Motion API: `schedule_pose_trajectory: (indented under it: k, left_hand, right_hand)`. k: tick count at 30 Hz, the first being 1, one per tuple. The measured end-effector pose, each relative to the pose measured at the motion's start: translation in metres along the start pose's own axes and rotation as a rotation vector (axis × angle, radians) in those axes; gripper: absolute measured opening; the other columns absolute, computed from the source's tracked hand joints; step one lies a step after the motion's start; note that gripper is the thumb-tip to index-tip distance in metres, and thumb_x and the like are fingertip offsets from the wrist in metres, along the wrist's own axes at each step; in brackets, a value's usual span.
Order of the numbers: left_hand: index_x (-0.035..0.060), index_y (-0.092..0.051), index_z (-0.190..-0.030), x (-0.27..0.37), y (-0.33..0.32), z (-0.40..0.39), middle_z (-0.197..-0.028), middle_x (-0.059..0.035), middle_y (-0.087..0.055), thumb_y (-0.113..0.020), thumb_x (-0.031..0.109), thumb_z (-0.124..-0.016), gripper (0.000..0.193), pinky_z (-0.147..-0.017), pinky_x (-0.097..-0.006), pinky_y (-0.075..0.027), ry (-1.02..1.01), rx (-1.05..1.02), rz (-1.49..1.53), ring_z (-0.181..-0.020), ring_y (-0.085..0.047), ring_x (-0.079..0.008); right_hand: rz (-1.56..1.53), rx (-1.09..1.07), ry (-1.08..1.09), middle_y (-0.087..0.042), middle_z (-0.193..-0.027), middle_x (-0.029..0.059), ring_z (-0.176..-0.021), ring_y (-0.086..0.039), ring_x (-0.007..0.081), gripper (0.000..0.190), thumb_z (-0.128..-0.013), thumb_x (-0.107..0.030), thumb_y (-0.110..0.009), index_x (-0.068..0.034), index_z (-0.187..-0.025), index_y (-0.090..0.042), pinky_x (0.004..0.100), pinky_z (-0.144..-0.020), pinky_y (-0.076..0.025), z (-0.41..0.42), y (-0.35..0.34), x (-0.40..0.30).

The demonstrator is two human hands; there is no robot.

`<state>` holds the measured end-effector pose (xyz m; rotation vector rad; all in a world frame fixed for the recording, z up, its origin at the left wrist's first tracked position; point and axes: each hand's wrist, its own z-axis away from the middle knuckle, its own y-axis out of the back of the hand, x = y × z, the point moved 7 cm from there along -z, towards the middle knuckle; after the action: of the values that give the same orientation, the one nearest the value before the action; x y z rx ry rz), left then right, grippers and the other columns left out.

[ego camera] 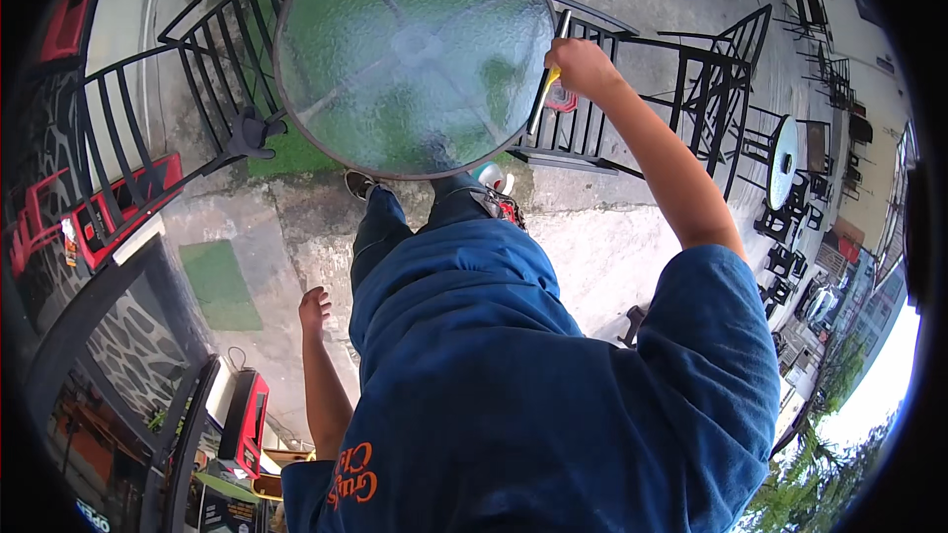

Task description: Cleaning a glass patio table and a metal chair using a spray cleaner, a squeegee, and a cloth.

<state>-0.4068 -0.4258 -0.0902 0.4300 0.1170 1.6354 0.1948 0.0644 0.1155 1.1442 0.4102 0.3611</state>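
Note:
A round glass table (400,81) with textured glass and a dark rim stands before me. At its right edge my right hand (581,66) grips a squeegee (544,100) by its yellow part, the long thin blade lying across the rim's side. My left hand (315,309) hangs low at my side, holding nothing, its fingers apart and slightly curled. Something teal and white (490,176) shows near my leg under the table edge, mostly hidden.
Black slatted metal chairs stand left (215,59) and right (574,118) of the table. Further right are more black chairs and a smaller round table (782,163). Red boxes (252,426) line the left side. A green mat (220,285) lies on the concrete.

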Motion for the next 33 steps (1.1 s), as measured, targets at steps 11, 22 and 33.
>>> schedule_pose_trajectory:
  k: [11,22,33]
  left_hand:
    - [0.0139,-0.060,-0.135,-0.156,-0.158,0.052,-0.124,-0.0104,-0.068,-0.058,0.041,-0.094,0.049,-0.087,-0.0449,-0.051,0.173,-0.123,0.131,-0.102,-0.066,-0.0296]
    - [0.0136,-0.061,-0.132,-0.111,-0.194,0.108,-0.120,-0.0100,-0.070,-0.061,0.042,-0.093,0.048,-0.080,-0.0413,-0.051,0.158,0.057,0.265,-0.097,-0.067,-0.0257]
    - [0.0125,-0.064,-0.128,-0.124,-0.192,0.121,-0.114,-0.0089,-0.072,-0.061,0.039,-0.094,0.043,-0.077,-0.0359,-0.051,0.159,0.076,0.320,-0.091,-0.068,-0.0218]
  right_hand:
    - [-0.350,0.298,0.148,-0.065,-0.095,0.0104,-0.087,-0.067,0.0359,0.021,-0.071,0.002,-0.065,-0.007,-0.090,-0.062,0.0425,-0.076,-0.056,-0.059,0.005,0.022]
    - [-0.257,0.110,0.321,-0.064,-0.106,0.0130,-0.091,-0.068,0.0378,0.030,-0.077,-0.003,-0.064,-0.010,-0.105,-0.058,0.0488,-0.078,-0.057,-0.089,-0.051,0.004]
    - [0.068,0.063,0.417,-0.071,-0.094,0.0059,-0.084,-0.071,0.0300,0.026,-0.090,-0.026,-0.067,-0.018,-0.111,-0.055,0.0444,-0.071,-0.056,-0.100,-0.052,-0.001]
